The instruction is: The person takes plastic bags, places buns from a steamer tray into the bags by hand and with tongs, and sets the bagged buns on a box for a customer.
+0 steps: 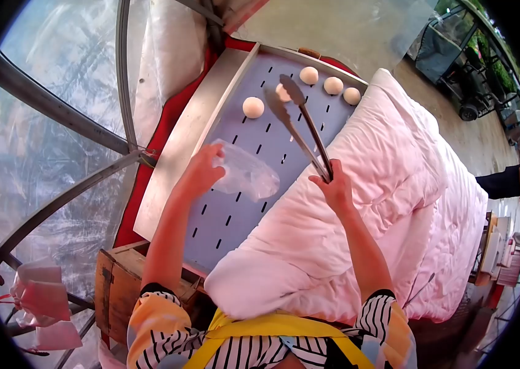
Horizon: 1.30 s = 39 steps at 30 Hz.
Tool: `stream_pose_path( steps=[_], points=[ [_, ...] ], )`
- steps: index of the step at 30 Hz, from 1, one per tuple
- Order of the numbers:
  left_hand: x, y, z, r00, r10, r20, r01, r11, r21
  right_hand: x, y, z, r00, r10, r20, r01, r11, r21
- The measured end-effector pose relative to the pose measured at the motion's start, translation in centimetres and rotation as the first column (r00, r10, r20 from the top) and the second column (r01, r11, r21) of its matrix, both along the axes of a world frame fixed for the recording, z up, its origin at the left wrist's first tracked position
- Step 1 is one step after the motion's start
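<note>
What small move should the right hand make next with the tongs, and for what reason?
Probably, the right hand should gently squeeze the tongs: their arms stand apart, and a pale ball shows between them. Whether they touch it is unclear, so a slow squeeze seems safer.

I am looking down at a bluish slotted tray point(220, 212) with raised edges. A pink quilt point(358, 209) is covering one side. Five pale round balls point(253, 107) are resting on the slots: one just beside the quilt's far corner, the others farther from the quilt.
</note>
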State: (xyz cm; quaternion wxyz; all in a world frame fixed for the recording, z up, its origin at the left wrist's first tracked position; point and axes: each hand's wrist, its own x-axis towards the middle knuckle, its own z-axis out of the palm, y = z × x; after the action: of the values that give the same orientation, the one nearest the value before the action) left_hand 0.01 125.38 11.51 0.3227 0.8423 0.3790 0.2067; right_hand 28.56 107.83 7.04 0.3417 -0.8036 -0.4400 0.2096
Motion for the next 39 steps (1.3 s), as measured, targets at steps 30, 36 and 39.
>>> stream_pose_path(
  steps=[30, 36, 39],
  points=[
    [-3.2, 0.8, -4.0, 0.934, 0.313, -0.174, -0.314, 0.949, 0.024, 0.2, 14.1, -8.8, 0.999, 0.032, -0.034, -0.038, 0.981, -0.190],
    [-1.2, 0.4, -4.5, 0.981, 0.043, -0.188, -0.077, 0.981, -0.176, 1.0, 20.1, -17.2, 0.899, 0.202, 0.389, -0.094, 0.956, -0.280],
    [-1.1, 1.1, -3.7, 0.987, 0.003, -0.161, -0.045, 0.965, -0.258, 1.3, 17.9, -15.1, 0.986, 0.148, 0.080, -0.125, 0.962, -0.242]
  ],
)
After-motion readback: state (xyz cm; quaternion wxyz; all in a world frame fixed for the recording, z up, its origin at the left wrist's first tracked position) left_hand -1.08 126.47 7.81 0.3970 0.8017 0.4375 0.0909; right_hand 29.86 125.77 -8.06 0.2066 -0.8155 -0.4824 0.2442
